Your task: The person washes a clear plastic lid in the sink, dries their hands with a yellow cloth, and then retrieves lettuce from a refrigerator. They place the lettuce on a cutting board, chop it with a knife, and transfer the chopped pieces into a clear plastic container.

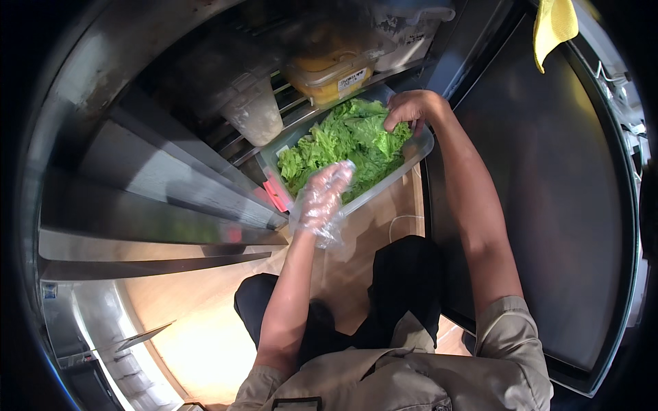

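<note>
A translucent plastic tub (386,182) full of green leaf lettuce (339,131) juts out from the refrigerator's wire shelf, above the floor. My left hand (325,192), in a clear disposable glove, is over the tub's near edge beside the leaves. Its fingers lie close together, and whether anything is between them is hidden. My bare right hand (408,110) reaches into the tub's far right part, thumb on the lettuce and fingers partly hidden behind the leaves. A pinkish-red label (276,195) is at the tub's left end.
On the shelf behind are a cloudy plastic container (254,113), a lidded tub of yellow-orange food (329,77) and a white container (403,38), some bearing handwriting. The dark refrigerator door (534,195) stands open at right, a yellow cloth (555,28) at its top. A steel frame (169,190) borders the left.
</note>
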`<state>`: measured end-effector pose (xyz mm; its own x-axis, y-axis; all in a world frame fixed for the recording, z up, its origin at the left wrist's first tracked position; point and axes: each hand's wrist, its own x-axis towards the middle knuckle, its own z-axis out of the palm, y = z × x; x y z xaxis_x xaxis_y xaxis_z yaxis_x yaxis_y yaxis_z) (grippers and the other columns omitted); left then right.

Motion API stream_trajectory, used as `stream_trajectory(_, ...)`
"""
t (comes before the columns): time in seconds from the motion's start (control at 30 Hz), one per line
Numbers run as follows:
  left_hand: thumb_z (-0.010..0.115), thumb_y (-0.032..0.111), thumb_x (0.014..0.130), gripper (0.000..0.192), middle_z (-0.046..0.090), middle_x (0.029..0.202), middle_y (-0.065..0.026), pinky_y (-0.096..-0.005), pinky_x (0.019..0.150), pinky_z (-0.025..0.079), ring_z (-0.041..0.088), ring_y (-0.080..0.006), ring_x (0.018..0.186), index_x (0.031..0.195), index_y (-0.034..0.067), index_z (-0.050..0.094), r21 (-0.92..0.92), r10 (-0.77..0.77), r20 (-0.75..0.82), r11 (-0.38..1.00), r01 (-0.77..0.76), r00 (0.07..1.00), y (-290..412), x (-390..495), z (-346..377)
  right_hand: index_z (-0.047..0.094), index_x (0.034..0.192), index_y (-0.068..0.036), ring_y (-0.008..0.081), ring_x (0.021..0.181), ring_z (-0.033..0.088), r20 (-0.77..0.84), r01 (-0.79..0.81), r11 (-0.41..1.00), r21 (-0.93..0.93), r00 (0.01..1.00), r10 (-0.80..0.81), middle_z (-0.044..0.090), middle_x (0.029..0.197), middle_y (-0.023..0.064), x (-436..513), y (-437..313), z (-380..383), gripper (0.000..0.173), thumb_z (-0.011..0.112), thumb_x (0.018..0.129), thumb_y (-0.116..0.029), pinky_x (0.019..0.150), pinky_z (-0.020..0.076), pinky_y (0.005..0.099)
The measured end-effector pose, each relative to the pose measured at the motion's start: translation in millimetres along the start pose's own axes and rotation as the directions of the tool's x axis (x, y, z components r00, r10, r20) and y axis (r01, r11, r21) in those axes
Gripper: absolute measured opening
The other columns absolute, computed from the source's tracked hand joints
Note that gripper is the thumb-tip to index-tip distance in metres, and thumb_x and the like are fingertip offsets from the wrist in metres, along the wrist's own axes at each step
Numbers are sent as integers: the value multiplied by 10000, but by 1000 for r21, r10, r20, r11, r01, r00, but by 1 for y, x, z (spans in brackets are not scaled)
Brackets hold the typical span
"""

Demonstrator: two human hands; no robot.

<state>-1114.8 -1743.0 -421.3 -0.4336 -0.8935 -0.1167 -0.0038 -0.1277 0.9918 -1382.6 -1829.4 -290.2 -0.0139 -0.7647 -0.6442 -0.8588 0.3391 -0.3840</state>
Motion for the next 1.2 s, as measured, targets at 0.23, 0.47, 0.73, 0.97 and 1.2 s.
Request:
stream_trajectory(0.23, 558, 568, 966, 854, 445, 1488, -202, -475, 1107, 403, 499, -344, 1314, 1514, -23, 275, -694, -202, 154, 675, 251, 967, 15, 40, 0, 307, 1433, 193, 258, 1103, 651, 37, 243, 956, 165, 967, -252, 466, 1439, 257, 4, 1, 39, 1084, 822, 690, -406, 744, 618, 289)
stream_trajectory(0.47, 611, 381, 987, 381, 658, 1171, -120, -434, 988, 507, 635, -283, 1097, 1229, 90, 576, -831, -67, -1, 554, 37, 998, 10, 63, 1, 329, 1506, 58, 221, 1076, 654, 134, 281, 954, 104, 947, -294, 564, 1381, 171, 27, 2, 79, 1120, 825, 711, -555, 878, 540, 331)
stream_trajectory(0.73, 680, 196, 905, 292, 706, 1098, -135, -444, 928, 543, 682, -295, 987, 1162, 58, 682, -820, -256, -75, 566, 87, 964, 5, 75, -29, 765, 932, -58, 242, 907, 705, -195, 6, 871, -492, 974, -117, 742, 941, 85, 61, 22, 89, 497, 782, 770, -528, 822, 540, 390)
stream_trajectory(0.97, 690, 205, 905, 262, 715, 1049, -119, -423, 918, 542, 679, -277, 969, 1103, 33, 698, -822, -229, -104, 568, 46, 968, 10, 75, -31, 773, 978, -82, 251, 962, 709, 25, -107, 707, -699, 984, 174, 741, 1006, 109, 94, 12, 136, 401, 805, 695, -364, 789, 558, 369)
stream_trajectory(1.2, 691, 225, 910, 249, 714, 1000, -83, -390, 854, 566, 682, -238, 904, 1085, 49, 700, -782, -219, -99, 620, 60, 971, 3, 78, -32, 749, 1069, -82, 254, 875, 705, 11, 17, 903, -430, 1000, -13, 745, 1011, 121, 60, 18, 72, 352, 744, 744, -217, 765, 559, 415)
